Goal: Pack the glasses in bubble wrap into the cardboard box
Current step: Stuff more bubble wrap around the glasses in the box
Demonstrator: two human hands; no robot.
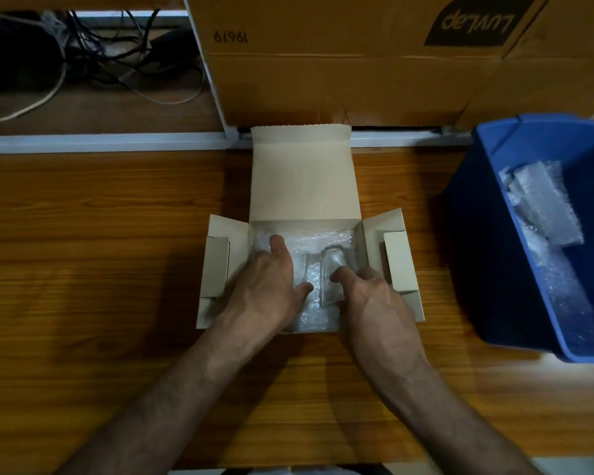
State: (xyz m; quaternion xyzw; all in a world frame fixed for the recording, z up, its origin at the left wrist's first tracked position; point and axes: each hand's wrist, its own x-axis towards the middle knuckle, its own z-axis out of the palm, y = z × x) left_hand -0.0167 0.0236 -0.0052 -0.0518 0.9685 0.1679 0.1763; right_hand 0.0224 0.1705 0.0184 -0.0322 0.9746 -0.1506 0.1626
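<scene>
I see my left hand (268,286) flat on clear bubble wrap (314,241) inside the small open cardboard box (300,186); my right hand (374,303) holds a see-through glass (333,269).

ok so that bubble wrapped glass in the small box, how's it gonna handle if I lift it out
The wrapped glass is probably stiff inside but fragile, since clear glass edges show through the wrap. The loose bubble wrap looks soft and smooth, so it may slide in your hands. Lying on its side in the cardboard box, it could roll if set down bare.
</scene>
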